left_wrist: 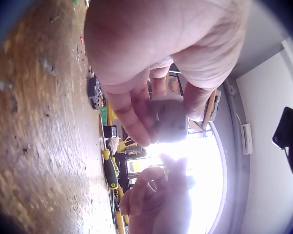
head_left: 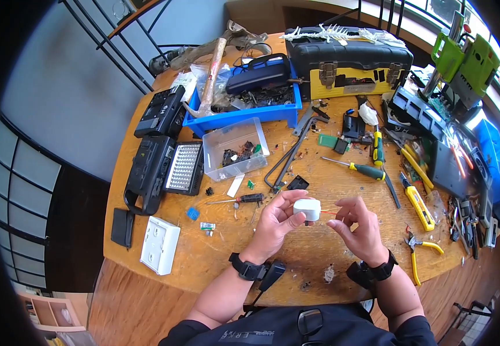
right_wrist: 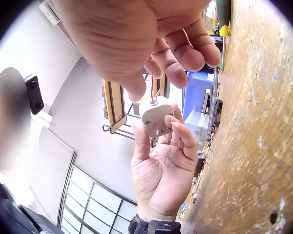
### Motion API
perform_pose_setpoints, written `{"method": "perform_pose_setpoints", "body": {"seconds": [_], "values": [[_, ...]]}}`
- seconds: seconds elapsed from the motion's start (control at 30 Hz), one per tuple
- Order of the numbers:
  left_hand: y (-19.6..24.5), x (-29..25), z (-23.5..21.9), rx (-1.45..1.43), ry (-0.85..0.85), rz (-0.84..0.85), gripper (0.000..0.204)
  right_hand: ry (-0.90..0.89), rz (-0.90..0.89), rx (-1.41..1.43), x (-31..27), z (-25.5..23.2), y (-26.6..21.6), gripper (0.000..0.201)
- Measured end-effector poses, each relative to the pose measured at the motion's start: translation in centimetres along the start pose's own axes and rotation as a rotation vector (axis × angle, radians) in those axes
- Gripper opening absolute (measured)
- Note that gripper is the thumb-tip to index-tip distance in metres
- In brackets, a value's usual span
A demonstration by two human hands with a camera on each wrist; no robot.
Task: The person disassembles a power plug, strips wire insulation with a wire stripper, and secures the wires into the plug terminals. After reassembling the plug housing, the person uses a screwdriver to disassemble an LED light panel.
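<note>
A white three-pin power plug (head_left: 307, 209) is held up over the bench by my left hand (head_left: 278, 222), thumb on one side and fingers on the other. In the right wrist view the pin face of the plug (right_wrist: 157, 119) is visible, and a red wire (right_wrist: 152, 87) and a shorter yellow wire (right_wrist: 158, 92) come out of its top. My right hand (head_left: 358, 228) is just right of the plug, fingers loosely bent, thumb and forefinger apart on either side of the red wire's end. In the left wrist view glare blurs those fingertips.
A screwdriver (head_left: 250, 198) lies behind the left hand, near a clear plastic box (head_left: 235, 167) of small parts. Yellow-handled cutters (head_left: 414, 248) and a yellow utility knife (head_left: 417, 202) are on the right. A white wall box (head_left: 160, 245) sits at front left, a blue bin (head_left: 244, 118) behind.
</note>
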State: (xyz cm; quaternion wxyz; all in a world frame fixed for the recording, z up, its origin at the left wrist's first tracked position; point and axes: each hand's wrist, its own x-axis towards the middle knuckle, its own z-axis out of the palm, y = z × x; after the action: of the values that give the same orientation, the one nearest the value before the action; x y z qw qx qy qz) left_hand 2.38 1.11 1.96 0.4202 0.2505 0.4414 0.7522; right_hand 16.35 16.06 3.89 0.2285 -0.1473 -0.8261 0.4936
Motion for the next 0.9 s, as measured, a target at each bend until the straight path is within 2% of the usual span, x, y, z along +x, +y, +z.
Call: {"method": "perform_pose_setpoints", "body": {"seconds": [0.07, 0.13, 0.2, 0.3, 0.9], "values": [[-0.1, 0.0, 0.0, -0.018, -0.004, -0.005, 0.046, -0.031, -0.067, -0.096, 0.0, 0.0, 0.0, 0.029], [-0.2, 0.0, -0.1, -0.038, -0.006, -0.011, 0.047, -0.027, -0.055, -0.110, 0.0, 0.0, -0.2, 0.022], [-0.3, 0.0, -0.2, -0.019, -0.016, -0.036, 0.052, 0.031, -0.265, -0.165, 0.1, 0.1, 0.2, 0.013], [-0.2, -0.1, -0.3, -0.026, -0.033, -0.068, 0.053, 0.017, -0.313, -0.238, 0.1, -0.2, -0.2, 0.008], [0.0, -0.1, 0.3, -0.046, -0.043, -0.136, 0.055, 0.109, -0.348, -0.378, 0.1, -0.3, -0.7, 0.015]]}}
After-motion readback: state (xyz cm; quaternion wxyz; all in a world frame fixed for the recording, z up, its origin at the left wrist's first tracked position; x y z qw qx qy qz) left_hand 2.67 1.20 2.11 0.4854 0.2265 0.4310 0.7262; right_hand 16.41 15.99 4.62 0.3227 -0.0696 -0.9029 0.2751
